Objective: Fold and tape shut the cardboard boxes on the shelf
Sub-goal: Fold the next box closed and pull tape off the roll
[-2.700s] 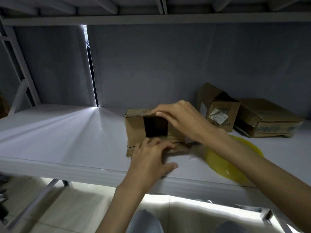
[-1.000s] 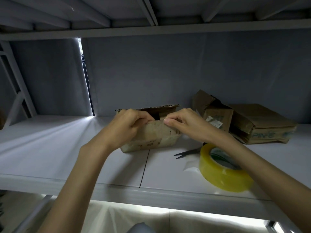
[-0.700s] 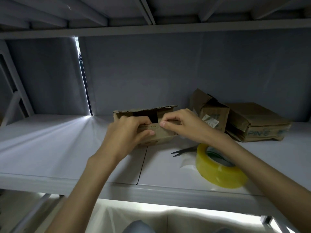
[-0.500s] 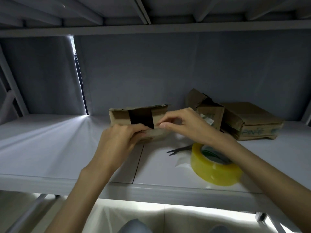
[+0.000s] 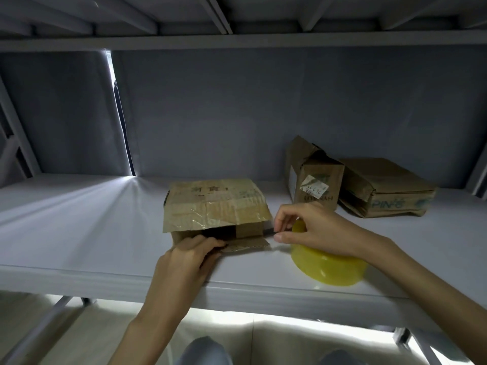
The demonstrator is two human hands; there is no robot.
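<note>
A worn cardboard box (image 5: pixel 216 204) lies flat on the white shelf (image 5: pixel 79 233), its old taped face up and its open end towards me. The top flap overhangs the dark opening. My left hand (image 5: pixel 184 262) grips the lower flap at the front of the box. My right hand (image 5: pixel 311 230) is at the box's front right corner, thumb and forefinger pinched at the edge of the side flap there. A roll of yellow tape (image 5: pixel 329 264) stands on the shelf under my right wrist.
Two more cardboard boxes stand at the back right: a small upright one (image 5: pixel 316 180) with a label and a flat, crumpled one (image 5: pixel 384 188). A grey back wall closes the shelf and another shelf board runs overhead. The shelf's front edge is just below my hands.
The box has been tipped over so that its taped face is up and its opening faces me. My left hand dropped to the lower flap and my right hand moved to the right corner.
</note>
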